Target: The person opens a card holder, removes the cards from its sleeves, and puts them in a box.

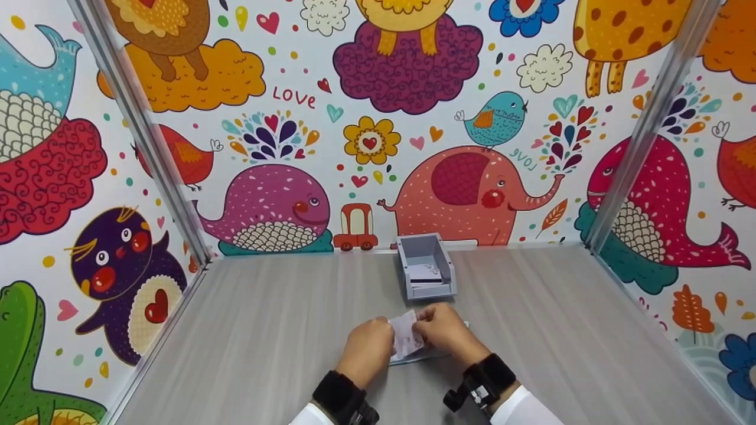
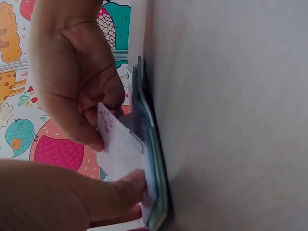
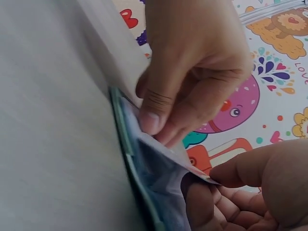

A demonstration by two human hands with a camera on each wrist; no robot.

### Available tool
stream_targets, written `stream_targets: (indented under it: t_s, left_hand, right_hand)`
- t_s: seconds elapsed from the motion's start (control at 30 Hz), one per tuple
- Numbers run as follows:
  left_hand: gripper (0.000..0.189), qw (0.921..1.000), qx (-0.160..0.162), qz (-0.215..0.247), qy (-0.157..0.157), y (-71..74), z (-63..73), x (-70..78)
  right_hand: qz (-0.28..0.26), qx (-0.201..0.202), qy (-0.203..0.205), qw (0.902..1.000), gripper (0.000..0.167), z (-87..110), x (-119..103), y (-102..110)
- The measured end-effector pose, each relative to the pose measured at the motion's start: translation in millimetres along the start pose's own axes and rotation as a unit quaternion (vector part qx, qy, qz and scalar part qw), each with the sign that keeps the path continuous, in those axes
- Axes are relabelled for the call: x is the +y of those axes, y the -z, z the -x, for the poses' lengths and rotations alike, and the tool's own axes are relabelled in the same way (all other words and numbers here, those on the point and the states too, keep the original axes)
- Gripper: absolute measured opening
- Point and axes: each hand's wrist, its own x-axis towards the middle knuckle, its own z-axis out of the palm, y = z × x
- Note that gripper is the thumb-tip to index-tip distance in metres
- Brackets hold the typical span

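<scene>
Grey surface (image 1: 266, 319), cartoon wall (image 1: 369, 195) ahead. My left hand (image 1: 367, 349), my right hand (image 1: 446, 329) both pinching pale card (image 1: 404, 337), tilted at greenish wallet (image 2: 159, 168); looks midway, direction unclear, full seating or removal left.

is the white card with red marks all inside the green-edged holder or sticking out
Sticking out: the left wrist view shows the white card jutting beyond the green-edged holder; I cannot tell whether any sits inside.

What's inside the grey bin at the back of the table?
The grey bin holds pale card-like pieces, with a dark stripe showing. Anything beneath is covered, so I can't tell how many.
</scene>
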Motion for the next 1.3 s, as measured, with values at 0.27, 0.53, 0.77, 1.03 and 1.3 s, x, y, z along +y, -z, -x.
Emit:
stream_targets:
  t_s: [0.27, 0.53, 0.77, 1.03, 1.3]
  left_hand:
    - [0.02, 1.0, -0.005, -0.003, -0.003, -1.1, -1.6, -0.4]
    - [0.021, 1.0, -0.007, -0.006, -0.001, 1.4, -0.2, -3.5]
    - [0.019, 1.0, -0.004, 0.005, -0.001, -1.4, -0.5, -1.3]
    - [0.017, 0.9999, -0.008, 0.007, 0.002, -3.6, -1.0, -1.1]
    - [0.017, 0.9998, -0.009, 0.016, -0.002, -3.2, -1.7, -0.9]
  right_hand:
    - [0.033, 0.049, 0.029, 0.9978, 0.01, -4.7, -3, 17]
    - [0.07, 0.085, 0.039, 0.9931, 0.006, -11.2, -10, 31]
    - [0.111, 0.148, 0.067, 0.9804, 0.008, -13.8, -11, 44]
    - [0.213, 0.205, 0.133, 0.946, 0.009, -31.4, -17, 53]
    - [0.277, 0.233, 0.203, 0.9096, 0.005, -49.6, -13, 51]
